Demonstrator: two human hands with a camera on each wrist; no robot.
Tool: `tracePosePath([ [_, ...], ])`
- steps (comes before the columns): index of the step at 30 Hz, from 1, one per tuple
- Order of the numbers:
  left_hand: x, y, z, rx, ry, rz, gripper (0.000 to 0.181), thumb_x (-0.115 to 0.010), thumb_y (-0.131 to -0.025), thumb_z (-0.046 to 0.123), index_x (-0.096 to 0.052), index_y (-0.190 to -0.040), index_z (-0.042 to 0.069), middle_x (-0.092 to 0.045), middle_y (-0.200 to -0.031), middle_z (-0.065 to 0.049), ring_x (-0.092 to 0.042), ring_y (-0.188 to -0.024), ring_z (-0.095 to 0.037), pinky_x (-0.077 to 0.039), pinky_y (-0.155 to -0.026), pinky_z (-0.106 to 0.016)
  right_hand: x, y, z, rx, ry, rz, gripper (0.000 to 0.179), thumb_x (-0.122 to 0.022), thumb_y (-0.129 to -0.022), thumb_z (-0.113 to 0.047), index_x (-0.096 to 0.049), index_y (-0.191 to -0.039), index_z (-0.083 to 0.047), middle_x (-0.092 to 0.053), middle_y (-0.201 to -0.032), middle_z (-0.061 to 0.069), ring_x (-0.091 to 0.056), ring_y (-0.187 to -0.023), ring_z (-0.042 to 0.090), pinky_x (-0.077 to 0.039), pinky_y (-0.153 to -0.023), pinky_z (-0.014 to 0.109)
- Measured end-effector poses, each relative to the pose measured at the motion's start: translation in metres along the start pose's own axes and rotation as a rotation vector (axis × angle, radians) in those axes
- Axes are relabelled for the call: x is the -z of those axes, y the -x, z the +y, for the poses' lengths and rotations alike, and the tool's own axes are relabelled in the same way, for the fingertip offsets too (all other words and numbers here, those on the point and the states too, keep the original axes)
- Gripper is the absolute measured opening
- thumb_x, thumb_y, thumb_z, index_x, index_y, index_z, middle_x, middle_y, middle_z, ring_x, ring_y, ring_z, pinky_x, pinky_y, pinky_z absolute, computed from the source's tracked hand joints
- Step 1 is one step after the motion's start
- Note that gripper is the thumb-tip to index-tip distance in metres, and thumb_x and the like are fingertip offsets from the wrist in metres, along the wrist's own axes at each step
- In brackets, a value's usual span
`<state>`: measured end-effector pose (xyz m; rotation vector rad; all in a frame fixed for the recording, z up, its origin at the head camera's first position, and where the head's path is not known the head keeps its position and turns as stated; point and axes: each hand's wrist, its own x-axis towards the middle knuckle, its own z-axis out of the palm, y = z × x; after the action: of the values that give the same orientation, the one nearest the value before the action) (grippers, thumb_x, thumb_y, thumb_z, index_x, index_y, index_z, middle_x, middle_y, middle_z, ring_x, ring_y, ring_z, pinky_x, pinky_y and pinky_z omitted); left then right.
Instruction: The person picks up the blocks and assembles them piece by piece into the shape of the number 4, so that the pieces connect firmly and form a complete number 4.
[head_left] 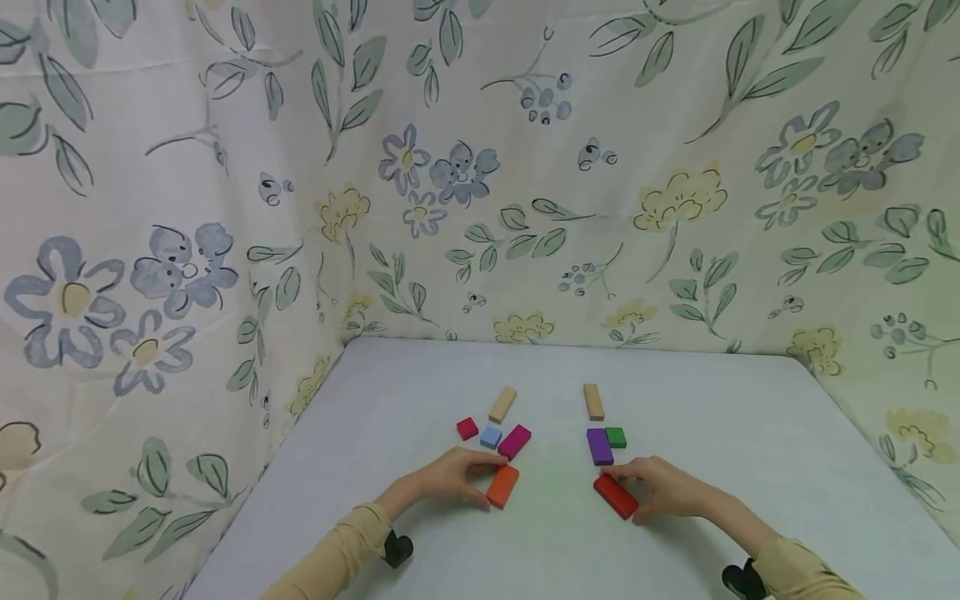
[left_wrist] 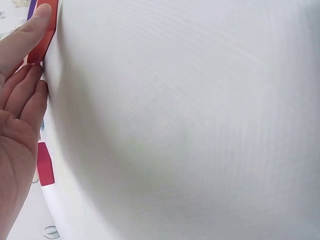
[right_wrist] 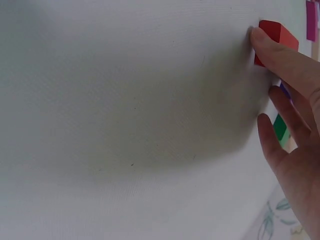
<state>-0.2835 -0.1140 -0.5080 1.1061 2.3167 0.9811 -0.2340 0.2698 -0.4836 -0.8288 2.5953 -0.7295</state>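
In the head view my left hand (head_left: 459,475) pinches an orange block (head_left: 503,487) end to end, with the thumb at its near end and a finger at the far end. My right hand (head_left: 660,487) holds a red block (head_left: 616,497) the same way, thumb at the near corner. Both blocks lie at a slant, close over the white table. Just beyond the orange block is a magenta block (head_left: 514,442). Beyond the red one stands a purple block (head_left: 600,447), with a green block (head_left: 616,437) right beside it.
Left of the magenta block are a light blue block (head_left: 491,437) and a small crimson block (head_left: 467,428). Two plain wooden blocks, one on the left (head_left: 502,404) and one on the right (head_left: 593,402), lie farther back. A floral cloth (head_left: 525,275) hangs behind the table (head_left: 555,542).
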Motion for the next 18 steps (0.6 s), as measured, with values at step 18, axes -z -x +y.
tracePosePath([
  [18,-0.0034,0.0009,0.0047,0.053,0.062,0.019,0.059,-0.080,-0.074,0.015,-0.059,-0.130,0.014,-0.061,-0.130,0.001,-0.053,-0.124,-0.010,-0.043,-0.098,-0.018,-0.0033,-0.0016,0.0051,-0.003,-0.051,0.053,0.063,-0.084,-0.067,-0.034,-0.064,-0.121,-0.008,-0.068,-0.117,0.005,-0.061,-0.106,0.025,-0.052,-0.087,0.044],
])
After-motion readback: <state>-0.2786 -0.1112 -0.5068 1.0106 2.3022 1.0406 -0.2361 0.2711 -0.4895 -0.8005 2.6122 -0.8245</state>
